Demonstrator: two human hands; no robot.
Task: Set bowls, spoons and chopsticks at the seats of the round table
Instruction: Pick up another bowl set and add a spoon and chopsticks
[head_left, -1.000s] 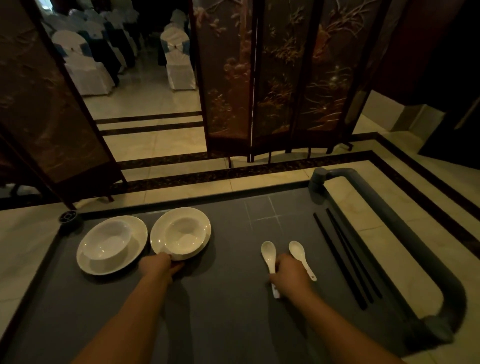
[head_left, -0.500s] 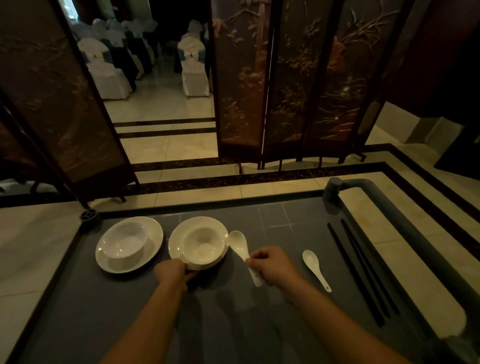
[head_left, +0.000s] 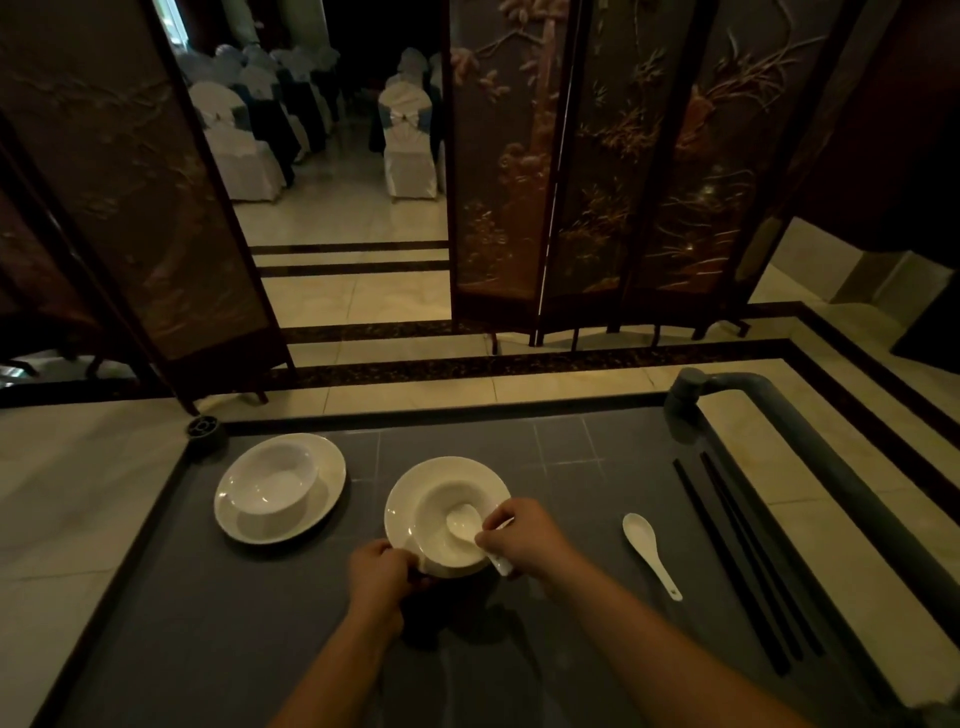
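On the dark grey cart top stand two white bowls on white plates. My left hand grips the near rim of the right plate, which carries a bowl and looks lifted and tilted. My right hand pinches the handle of a white spoon whose scoop lies inside that bowl. The other bowl sits on its plate at the left. A second white spoon lies to the right, with black chopsticks beyond it.
The cart has a raised rim and a grey handle bar along its right side. Carved folding screens stand on the tiled floor ahead, with a gap showing chairs in white covers.
My right hand carried one spoon leftward from beside the other spoon and laid its scoop into the right bowl. My left hand kept its grip on that plate's rim, which shifted toward me.
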